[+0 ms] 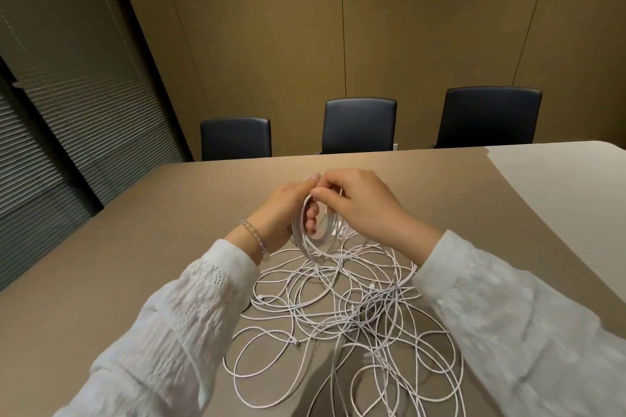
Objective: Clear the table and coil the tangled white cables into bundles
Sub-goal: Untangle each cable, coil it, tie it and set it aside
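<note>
Nearest the person, below and in front of both hands, the tangled white cables [342, 308] sprawl in loose loops over the table [142, 247], between the two white sleeves [176, 318]. Just beyond the tangle, the left hand [288, 213] has its fingers curled through a coiled bundle [315, 240] of cable, while the right hand [359, 203] pinches a strand at the top of that coil. Far past the hands, three dark chairs [359, 125] stand along the table's far edge.

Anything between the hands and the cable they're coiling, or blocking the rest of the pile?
No. The left hand already holds the coil and the right hand pinches its top. The loose tangle lies on the table directly below, unobstructed.
</note>
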A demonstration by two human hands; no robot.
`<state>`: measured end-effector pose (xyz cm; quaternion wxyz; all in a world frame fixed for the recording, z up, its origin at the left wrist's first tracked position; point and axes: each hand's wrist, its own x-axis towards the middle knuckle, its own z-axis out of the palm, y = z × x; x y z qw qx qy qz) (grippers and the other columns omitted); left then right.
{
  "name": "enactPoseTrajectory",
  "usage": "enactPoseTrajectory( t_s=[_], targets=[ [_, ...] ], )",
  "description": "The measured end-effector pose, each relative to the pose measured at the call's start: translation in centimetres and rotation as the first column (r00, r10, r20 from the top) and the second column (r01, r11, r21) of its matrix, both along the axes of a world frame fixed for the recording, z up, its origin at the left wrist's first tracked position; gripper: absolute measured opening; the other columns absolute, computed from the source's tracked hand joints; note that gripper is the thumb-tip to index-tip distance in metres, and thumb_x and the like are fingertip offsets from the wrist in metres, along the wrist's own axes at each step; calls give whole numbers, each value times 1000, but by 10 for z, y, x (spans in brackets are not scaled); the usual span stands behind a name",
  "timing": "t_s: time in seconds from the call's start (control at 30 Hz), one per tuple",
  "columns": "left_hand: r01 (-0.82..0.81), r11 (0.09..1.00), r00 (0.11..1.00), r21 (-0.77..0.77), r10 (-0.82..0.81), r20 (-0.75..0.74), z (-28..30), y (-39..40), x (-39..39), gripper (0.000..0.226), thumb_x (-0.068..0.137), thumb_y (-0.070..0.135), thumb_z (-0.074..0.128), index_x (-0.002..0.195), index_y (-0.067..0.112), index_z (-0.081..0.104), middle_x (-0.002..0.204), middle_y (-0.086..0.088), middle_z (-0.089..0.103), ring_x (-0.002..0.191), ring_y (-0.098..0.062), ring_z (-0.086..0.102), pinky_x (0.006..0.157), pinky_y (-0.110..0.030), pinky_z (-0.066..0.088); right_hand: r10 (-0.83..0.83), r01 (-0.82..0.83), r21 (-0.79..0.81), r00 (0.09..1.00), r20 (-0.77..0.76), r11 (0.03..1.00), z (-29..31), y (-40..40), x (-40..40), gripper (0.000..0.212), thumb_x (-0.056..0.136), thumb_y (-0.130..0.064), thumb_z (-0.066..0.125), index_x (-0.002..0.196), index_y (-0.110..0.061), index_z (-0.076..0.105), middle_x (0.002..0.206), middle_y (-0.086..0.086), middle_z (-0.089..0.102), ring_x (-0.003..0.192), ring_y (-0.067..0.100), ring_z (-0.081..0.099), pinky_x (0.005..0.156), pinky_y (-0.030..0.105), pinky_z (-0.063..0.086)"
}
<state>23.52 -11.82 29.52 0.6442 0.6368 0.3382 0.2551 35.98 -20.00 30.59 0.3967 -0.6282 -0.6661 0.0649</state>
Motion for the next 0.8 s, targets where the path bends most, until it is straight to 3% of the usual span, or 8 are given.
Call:
enactPoseTrajectory(
  t_s=[0.17, 0.27, 0.4, 0.53, 0.63, 0.8],
  targets=[
    [262, 928, 964, -267, -264, 28, -2, 1, -6, 32, 92, 37, 49, 68, 17, 44, 48, 7, 17, 38, -7, 12, 42, -21, 9, 7, -7, -1, 999, -48, 1000, -3, 0, 14, 13, 83, -38, 69, 81, -26, 66, 59, -10, 60, 60, 8, 55, 64, 36, 51],
    [359, 859, 922, -364, -387, -3, -1, 5, -7, 39, 88, 47, 51, 64, 16, 49, 54, 5, 12, 41, -9, 8, 43, -22, 6, 10, -18, -55, 990, -140, 998, -6, -1, 20, 30, 75, -46, 74, 83, -24, 56, 52, -11, 56, 50, 5, 46, 54, 26, 40],
    [427, 804, 893, -413, -448, 51, 4, 16, -17, 43, 90, 45, 54, 58, 17, 48, 43, 9, 25, 34, -5, 16, 35, -18, 11, 29, -69, -118, 951, -309, 991, -12, 1, 41, 38, 85, -48, 63, 78, -11, 61, 43, -14, 49, 40, 1, 39, 47, 17, 33],
    [383, 820, 911, -425, -262, 317, 16, 37, -34, 44, 94, 39, 50, 56, 20, 40, 45, 11, 15, 34, -4, 9, 25, -13, 22, -75, 19, -146, 920, -386, 989, -30, 0, 78, 38, 87, -45, 62, 72, -10, 63, 53, -6, 48, 47, 5, 41, 49, 20, 36],
    [264, 863, 862, -430, -12, 506, 25, 58, -49, 46, 98, 41, 43, 57, 21, 36, 45, 11, 12, 35, -5, 8, 26, -14, 21, -117, 13, -197, 840, -530, 980, -50, -4, 105, 23, 89, -28, 65, 78, -8, 60, 52, -2, 47, 47, 14, 42, 47, 26, 38],
    [2, 891, 787, -455, 279, 551, 26, 77, -66, 45, 99, 42, 45, 59, 21, 35, 39, 9, 22, 31, -7, 17, 35, -15, 13, -168, -51, -301, 736, -655, 952, -76, -13, 122, 12, 86, -9, 68, 85, -6, 56, 57, 6, 57, 46, 16, 55, 51, 29, 55]
  ],
)
